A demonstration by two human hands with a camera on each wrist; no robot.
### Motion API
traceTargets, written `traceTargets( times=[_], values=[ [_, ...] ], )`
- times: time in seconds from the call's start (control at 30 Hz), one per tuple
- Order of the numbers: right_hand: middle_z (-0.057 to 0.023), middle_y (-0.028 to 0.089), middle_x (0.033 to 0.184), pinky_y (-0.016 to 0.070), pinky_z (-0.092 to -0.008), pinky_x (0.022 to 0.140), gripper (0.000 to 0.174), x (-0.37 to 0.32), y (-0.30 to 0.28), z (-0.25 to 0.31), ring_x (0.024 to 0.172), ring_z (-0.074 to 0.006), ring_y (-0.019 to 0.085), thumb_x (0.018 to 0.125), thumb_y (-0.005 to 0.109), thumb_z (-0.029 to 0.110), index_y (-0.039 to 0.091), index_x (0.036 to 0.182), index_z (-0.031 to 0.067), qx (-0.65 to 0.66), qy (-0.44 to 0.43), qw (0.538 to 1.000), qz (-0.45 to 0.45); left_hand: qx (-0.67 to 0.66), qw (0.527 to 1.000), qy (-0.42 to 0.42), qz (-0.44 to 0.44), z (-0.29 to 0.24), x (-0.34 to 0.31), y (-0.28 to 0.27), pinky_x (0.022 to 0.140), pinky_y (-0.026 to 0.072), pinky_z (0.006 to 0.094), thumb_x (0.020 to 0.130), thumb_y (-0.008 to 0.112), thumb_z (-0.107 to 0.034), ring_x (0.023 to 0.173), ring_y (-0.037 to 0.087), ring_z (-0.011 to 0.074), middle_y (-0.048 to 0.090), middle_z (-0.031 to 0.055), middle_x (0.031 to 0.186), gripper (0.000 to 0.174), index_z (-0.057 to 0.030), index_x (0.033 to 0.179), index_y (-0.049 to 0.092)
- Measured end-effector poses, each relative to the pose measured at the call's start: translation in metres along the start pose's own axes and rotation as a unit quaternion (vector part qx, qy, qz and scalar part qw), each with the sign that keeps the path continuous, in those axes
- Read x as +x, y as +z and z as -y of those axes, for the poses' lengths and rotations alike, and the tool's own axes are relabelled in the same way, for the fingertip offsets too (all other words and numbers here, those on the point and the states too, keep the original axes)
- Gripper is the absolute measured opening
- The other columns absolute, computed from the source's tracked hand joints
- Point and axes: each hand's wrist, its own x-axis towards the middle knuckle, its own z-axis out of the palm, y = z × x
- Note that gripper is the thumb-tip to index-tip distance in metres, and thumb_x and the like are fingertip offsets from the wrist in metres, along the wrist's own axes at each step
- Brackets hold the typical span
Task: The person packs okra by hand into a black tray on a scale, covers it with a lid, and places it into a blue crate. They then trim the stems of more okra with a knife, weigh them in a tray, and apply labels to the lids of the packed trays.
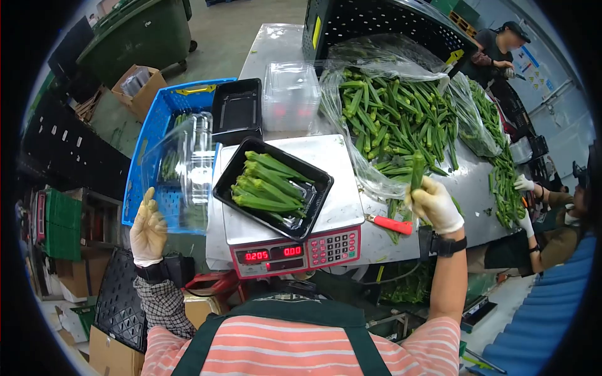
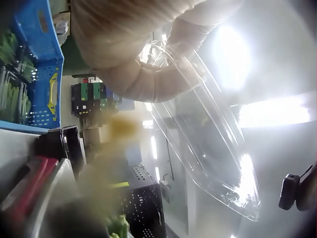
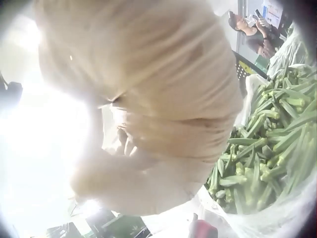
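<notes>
My gloved left hand point(image 1: 148, 227) holds a clear plastic lid point(image 1: 182, 169) upright over the blue crate point(image 1: 145, 141), left of the scale. In the left wrist view its fingers point(image 2: 143, 84) grip the edge of the lid point(image 2: 208, 144). My gloved right hand point(image 1: 434, 203) grips one okra pod point(image 1: 417, 169), held upright at the near edge of the okra pile point(image 1: 395, 119). A black tray point(image 1: 316, 194) filled with okra point(image 1: 266, 185) sits on the scale point(image 1: 295, 249). The right wrist view is mostly glove point(image 3: 148, 99), with the okra pile point(image 3: 267, 153) beyond it.
A red-handled knife point(image 1: 389, 224) lies on the table right of the scale. Behind the scale are an empty black tray point(image 1: 237, 109), a stack of clear containers point(image 1: 290, 94) and a black crate point(image 1: 382, 25). Other people point(image 1: 552, 219) work at the right.
</notes>
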Motion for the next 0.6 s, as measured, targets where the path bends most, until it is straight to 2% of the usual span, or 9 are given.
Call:
traceTargets(
  times=[0.07, 0.17, 0.23, 0.27, 0.37, 0.4, 0.47, 0.53, 0.6],
  values=[
    [-0.0035, 0.06, 0.068, 0.0362, -0.0201, 0.046, 0.01, 0.021, -0.028, -0.068, 0.05, -0.0061, 0.046, 0.079, 0.059, 0.01, 0.059, 0.085, 0.002, -0.308, 0.069, 0.942, -0.117, -0.018, 1.0, -0.011, -0.007, -0.007, -0.002, -0.017, 0.062, 0.0459, 0.0241, 0.093, 0.042, -0.011, 0.067, 0.045, 0.0095, 0.054, 0.0086, 0.103, 0.047, -0.0008, 0.135, 0.024],
    [-0.0033, 0.059, 0.065, 0.037, -0.0209, 0.046, 0.009, 0.01, -0.024, -0.063, 0.051, -0.0078, 0.048, 0.08, 0.059, 0.01, 0.06, 0.081, 0.0013, -0.352, 0.075, 0.918, -0.169, -0.006, 1.0, -0.015, -0.015, -0.01, 0.0, -0.021, 0.061, 0.0454, 0.0239, 0.093, 0.042, -0.011, 0.067, 0.045, 0.0091, 0.054, 0.0082, 0.101, 0.046, -0.0006, 0.135, 0.026],
    [-0.003, 0.059, 0.066, 0.0377, -0.0215, 0.047, 0.01, 0.001, -0.001, -0.046, 0.053, -0.009, 0.05, 0.082, 0.057, 0.01, 0.061, 0.085, 0.001, -0.163, 0.053, 0.959, -0.228, -0.026, 0.999, -0.024, -0.017, -0.011, 0.002, -0.023, 0.061, 0.0453, 0.0238, 0.093, 0.042, -0.011, 0.067, 0.045, 0.0091, 0.054, 0.008, 0.101, 0.046, -0.0007, 0.135, 0.025],
    [-0.003, 0.059, 0.066, 0.0377, -0.0215, 0.047, 0.01, 0.004, -0.004, -0.052, 0.053, -0.009, 0.05, 0.082, 0.057, 0.01, 0.061, 0.085, 0.001, -0.162, 0.052, 0.959, -0.228, -0.044, 0.998, -0.033, -0.015, -0.011, 0.005, -0.023, 0.061, 0.0453, 0.0237, 0.093, 0.042, -0.011, 0.068, 0.045, 0.0091, 0.054, 0.0078, 0.101, 0.046, -0.0008, 0.135, 0.025],
    [-0.0042, 0.06, 0.071, 0.0395, -0.0234, 0.049, 0.013, 0.008, -0.025, -0.077, 0.054, -0.01, 0.05, 0.083, 0.056, 0.011, 0.061, 0.089, 0.0004, -0.145, -0.057, 0.932, -0.326, -0.016, 0.999, -0.032, 0.002, -0.013, 0.005, -0.011, 0.062, 0.0466, 0.0236, 0.093, 0.042, -0.011, 0.07, 0.048, 0.0097, 0.054, 0.0083, 0.102, 0.046, -0.0001, 0.134, 0.026],
    [-0.0067, 0.062, 0.074, 0.0436, -0.0277, 0.056, 0.014, 0.01, -0.034, -0.092, 0.061, -0.0135, 0.055, 0.082, 0.057, 0.011, 0.061, 0.089, 0.0, -0.273, -0.117, 0.879, -0.372, -0.003, 1.0, -0.03, 0.008, -0.014, 0.004, -0.007, 0.063, 0.0471, 0.0236, 0.093, 0.042, -0.011, 0.071, 0.049, 0.0099, 0.054, 0.0085, 0.102, 0.046, 0.0004, 0.134, 0.026],
    [-0.0088, 0.063, 0.076, 0.0457, -0.0311, 0.064, 0.013, 0.005, -0.042, -0.118, 0.07, -0.0172, 0.058, 0.081, 0.058, 0.011, 0.062, 0.088, 0.0014, -0.321, -0.083, 0.875, -0.352, 0.01, 1.0, -0.028, 0.0, -0.016, 0.003, -0.013, 0.063, 0.0476, 0.0237, 0.093, 0.042, -0.011, 0.072, 0.05, 0.0102, 0.054, 0.0085, 0.102, 0.045, 0.0003, 0.134, 0.026],
    [-0.0127, 0.064, 0.078, 0.0462, -0.0318, 0.066, 0.013, -0.003, -0.003, -0.111, 0.071, -0.0211, 0.06, 0.079, 0.06, 0.014, 0.063, 0.085, 0.0027, -0.336, 0.034, 0.899, -0.277, 0.022, 1.0, -0.02, -0.009, -0.016, 0.001, -0.021, 0.064, 0.048, 0.0238, 0.093, 0.042, -0.011, 0.073, 0.051, 0.0105, 0.054, 0.0085, 0.102, 0.045, 0.0002, 0.134, 0.026],
    [-0.0158, 0.062, 0.075, 0.0469, -0.0333, 0.065, 0.019, -0.003, 0.024, -0.124, 0.069, -0.0265, 0.061, 0.076, 0.063, 0.02, 0.064, 0.083, 0.0021, -0.406, -0.018, 0.89, -0.209, -0.005, 0.999, -0.03, -0.011, -0.014, 0.001, -0.025, 0.063, 0.0475, 0.0235, 0.094, 0.041, -0.011, 0.072, 0.05, 0.0099, 0.054, 0.008, 0.102, 0.045, -0.0005, 0.134, 0.026]
  ],
)
